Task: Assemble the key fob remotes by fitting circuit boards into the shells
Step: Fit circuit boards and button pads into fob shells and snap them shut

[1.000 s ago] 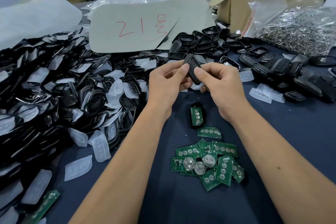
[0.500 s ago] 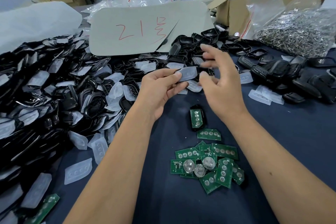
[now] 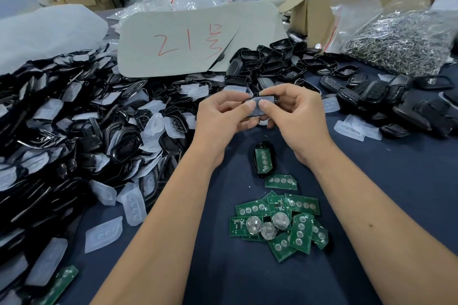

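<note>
Our left hand [image 3: 223, 119] and right hand [image 3: 295, 116] pinch one shell [image 3: 260, 105] above bare cloth [image 3: 384, 181]. Shell heaps [image 3: 74, 131] crowd the left; boards [image 3: 280, 223] lie near.

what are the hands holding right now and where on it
Both hands, left hand and right hand, pinch one black shell with a translucent pad in it, one at each end, thumbs on top.

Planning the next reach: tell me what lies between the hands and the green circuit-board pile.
Head view: a black shell holding a green board, then one loose green board.
</note>
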The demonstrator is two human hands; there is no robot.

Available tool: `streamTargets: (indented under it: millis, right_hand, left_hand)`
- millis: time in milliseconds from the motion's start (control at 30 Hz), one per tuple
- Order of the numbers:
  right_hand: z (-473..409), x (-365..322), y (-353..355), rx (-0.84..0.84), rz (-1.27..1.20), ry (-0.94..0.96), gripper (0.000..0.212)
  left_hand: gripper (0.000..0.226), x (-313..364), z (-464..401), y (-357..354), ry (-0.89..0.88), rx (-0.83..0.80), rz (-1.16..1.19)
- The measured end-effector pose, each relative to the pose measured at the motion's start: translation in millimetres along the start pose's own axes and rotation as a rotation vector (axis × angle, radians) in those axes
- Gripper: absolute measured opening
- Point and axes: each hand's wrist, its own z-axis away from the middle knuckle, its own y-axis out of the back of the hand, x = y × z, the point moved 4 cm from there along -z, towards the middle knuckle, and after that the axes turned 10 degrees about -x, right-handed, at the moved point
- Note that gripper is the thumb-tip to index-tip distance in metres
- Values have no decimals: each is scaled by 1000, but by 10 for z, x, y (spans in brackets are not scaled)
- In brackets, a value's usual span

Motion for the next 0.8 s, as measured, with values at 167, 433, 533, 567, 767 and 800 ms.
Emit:
streamTargets:
  millis: [167,433,533,567,767,800]
  right_hand:
    - [-4,41,39,96,71,-13,16]
    - [-2,5,-5,23,89,27,16]
    - [-2,6,-8,2,61,7,18]
    - [-3,5,-8,-3,51,4,19]
    - [-21,11,-7,-14,-48,-69,25]
    - [-21,14,-12,-16,-67,-82,25]
  left_hand:
    - [20,-10,-10,23,-107,181,-256]
    - [11,6,18,-53,-52,64,-39]
    - [10,17,27,-47,-47,59,-46]
    - [11,18,28,-47,-48,63,-51]
    - [15,-1,9,-66,-43,104,-89]
    - [16,-7,8,-68,-27,106,-77]
